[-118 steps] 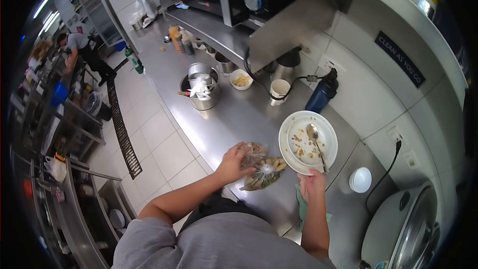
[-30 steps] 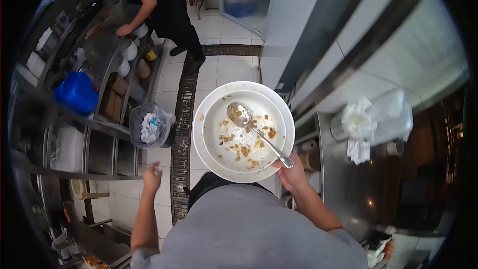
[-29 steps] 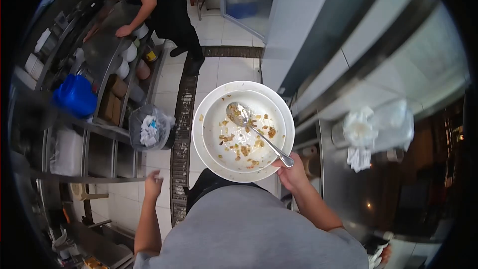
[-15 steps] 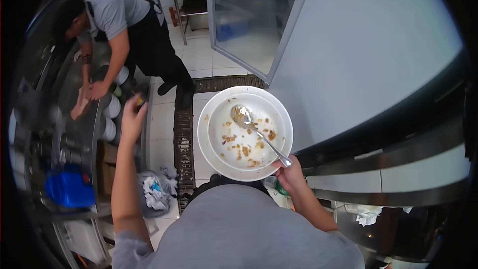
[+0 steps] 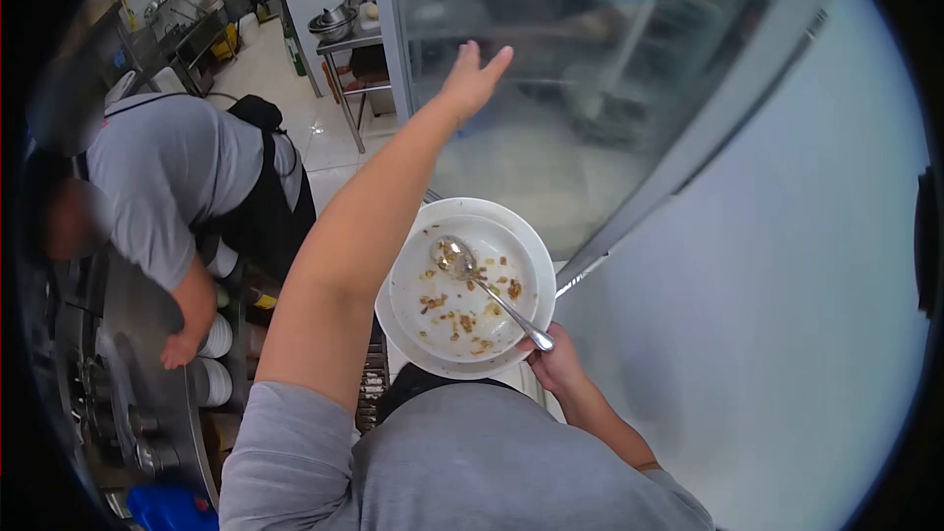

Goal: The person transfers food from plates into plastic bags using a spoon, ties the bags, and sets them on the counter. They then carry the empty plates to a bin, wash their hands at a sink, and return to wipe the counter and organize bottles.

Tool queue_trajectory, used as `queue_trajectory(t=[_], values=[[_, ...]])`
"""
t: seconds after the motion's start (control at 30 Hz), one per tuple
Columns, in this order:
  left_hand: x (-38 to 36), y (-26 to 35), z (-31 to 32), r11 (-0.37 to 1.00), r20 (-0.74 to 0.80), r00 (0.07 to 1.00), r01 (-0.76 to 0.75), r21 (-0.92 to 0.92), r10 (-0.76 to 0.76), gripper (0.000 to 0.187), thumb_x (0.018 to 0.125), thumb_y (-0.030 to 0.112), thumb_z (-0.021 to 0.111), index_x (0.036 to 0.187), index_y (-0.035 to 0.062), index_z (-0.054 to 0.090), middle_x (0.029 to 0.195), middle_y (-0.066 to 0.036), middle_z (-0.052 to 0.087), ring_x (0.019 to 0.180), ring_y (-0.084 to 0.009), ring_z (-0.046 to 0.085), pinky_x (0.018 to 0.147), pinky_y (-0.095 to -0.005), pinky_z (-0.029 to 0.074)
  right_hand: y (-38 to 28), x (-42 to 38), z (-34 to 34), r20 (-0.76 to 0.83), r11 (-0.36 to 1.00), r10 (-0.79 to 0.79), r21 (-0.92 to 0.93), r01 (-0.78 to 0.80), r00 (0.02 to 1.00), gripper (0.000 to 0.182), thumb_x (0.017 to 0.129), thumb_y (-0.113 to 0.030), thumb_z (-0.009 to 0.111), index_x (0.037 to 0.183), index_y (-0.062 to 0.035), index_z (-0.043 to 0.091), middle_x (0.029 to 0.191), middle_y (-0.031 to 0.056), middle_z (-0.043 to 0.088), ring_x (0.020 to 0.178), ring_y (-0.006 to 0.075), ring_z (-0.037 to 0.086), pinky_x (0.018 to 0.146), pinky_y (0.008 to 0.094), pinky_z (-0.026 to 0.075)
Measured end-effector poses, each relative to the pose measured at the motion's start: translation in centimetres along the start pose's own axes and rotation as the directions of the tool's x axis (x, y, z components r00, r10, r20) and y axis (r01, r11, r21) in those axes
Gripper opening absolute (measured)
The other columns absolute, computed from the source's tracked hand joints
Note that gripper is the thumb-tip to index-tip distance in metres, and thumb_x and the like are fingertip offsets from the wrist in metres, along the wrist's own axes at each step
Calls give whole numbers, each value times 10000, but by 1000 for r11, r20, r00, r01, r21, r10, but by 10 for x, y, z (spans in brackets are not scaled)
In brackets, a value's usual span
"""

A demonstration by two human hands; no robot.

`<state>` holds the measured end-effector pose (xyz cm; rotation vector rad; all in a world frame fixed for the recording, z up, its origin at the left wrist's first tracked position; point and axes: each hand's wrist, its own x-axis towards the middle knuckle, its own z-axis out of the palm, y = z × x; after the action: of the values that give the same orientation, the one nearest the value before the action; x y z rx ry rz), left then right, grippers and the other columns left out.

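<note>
A big white bowl is tilted toward me, with scattered bits of brown and yellow food stuck to its bottom. My right hand grips its lower right rim. Across the bowl lies a metal spoon, its handle end over the rim beside my right fingers. Stretched far forward, my left hand is open with nothing in it, fingers spread. It is nearest to the cloudy glass door and overlaps it in this view.
At the left, a co-worker bends over a steel counter. Stacked white bowls stand by its edge, with a blue container below. Ahead, a small metal table holds metal bowls. A pale panel fills the right side.
My left hand has swung from the left, near the counter, forward and right toward the glass door. My view has turned and moved closer to the door. The bowl stays in my right hand.
</note>
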<state>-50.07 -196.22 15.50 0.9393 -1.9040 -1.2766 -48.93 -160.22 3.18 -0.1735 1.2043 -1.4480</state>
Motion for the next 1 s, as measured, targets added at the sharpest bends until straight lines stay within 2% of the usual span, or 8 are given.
queue_trajectory(t=[0.2, 0.4, 0.53, 0.57, 0.6, 0.73, 0.9, 1.0], values=[[-91, 40, 15, 981, 322, 928, -156, -113, 185, 1000, 806, 623, 530, 1421, -50, 119, 1485, -266, -49, 1397, -330, 33, 1117, -355, 134, -7, 6, -5, 29, 999, 33, 7, -33, 999, 419, 653, 47, 586, 1071, 30, 566, 970, 113, 625, 871, 229, 615, 770, 360, 513], [-126, 78, 23, 942, 678, 654, -241, -235, 336, 594, 828, 271, 627, 1342, 60, 419, 1428, -157, 350, 1318, -314, 329, 1087, -356, 244, -14, 2, 8, 6, 995, 45, 88, -45, 999, 439, 650, 58, 556, 1088, 90, 532, 1035, 163, 610, 951, 279, 603, 882, 387, 475], [-147, 144, -50, 461, 476, 337, -871, -170, 813, 324, 685, 152, 631, 1006, 102, 629, 1157, -78, 592, 1099, -278, 534, 978, -409, 412, -44, 31, 20, -61, 986, -14, 165, 23, 998, 431, 692, 49, 557, 1120, 79, 512, 1056, 175, 598, 928, 277, 611, 853, 402, 500], [-147, 145, -74, 747, 591, 543, -107, -656, 597, 289, 759, 186, 602, 1016, 54, 617, 1132, -77, 587, 1080, -244, 538, 976, -371, 412, -61, 53, 22, -25, 992, 18, 123, -15, 1000, 429, 700, 49, 555, 1125, 82, 507, 1056, 176, 598, 932, 279, 611, 852, 403, 503], [-145, 143, -103, 657, 588, 540, 83, -749, 602, 275, 752, 180, 607, 1003, 66, 616, 1114, -69, 589, 1066, -239, 540, 971, -373, 413, -73, 76, 34, 4, 995, 55, 87, -55, 998, 426, 708, 49, 553, 1129, 84, 503, 1056, 177, 598, 936, 281, 611, 851, 403, 506], [-161, 163, -135, 535, 354, 401, -629, -564, 845, 227, 727, 154, 624, 950, 116, 612, 1046, -40, 596, 1013, -217, 550, 952, -383, 414, -93, 118, 51, 16, 999, -23, 36, 22, 1000, 417, 714, 62, 537, 1127, 101, 498, 1051, 193, 603, 941, 301, 613, 845, 416, 515], [-159, 197, -139, 559, 186, 530, -808, -183, 827, 201, 694, 123, 645, 884, 178, 607, 960, -2, 605, 946, -189, 561, 928, -396, 415, -119, 106, 74, -6, 994, 103, 39, -103, 995, 414, 685, 103, 531, 1098, 114, 521, 1073, 205, 601, 994, 307, 596, 896, 401, 484], [-175, 213, -129, 699, -74, 708, -667, 259, 703, 210, 675, 104, 658, 844, 216, 605, 909, 20, 610, 905, -172, 568, 914, -403, 416, -119, 119, 49, 54, 995, 104, -2, -104, 993, 455, 693, 85, 544, 1146, 94, 500, 1087, 189, 593, 977, 295, 599, 867, 400, 499]])
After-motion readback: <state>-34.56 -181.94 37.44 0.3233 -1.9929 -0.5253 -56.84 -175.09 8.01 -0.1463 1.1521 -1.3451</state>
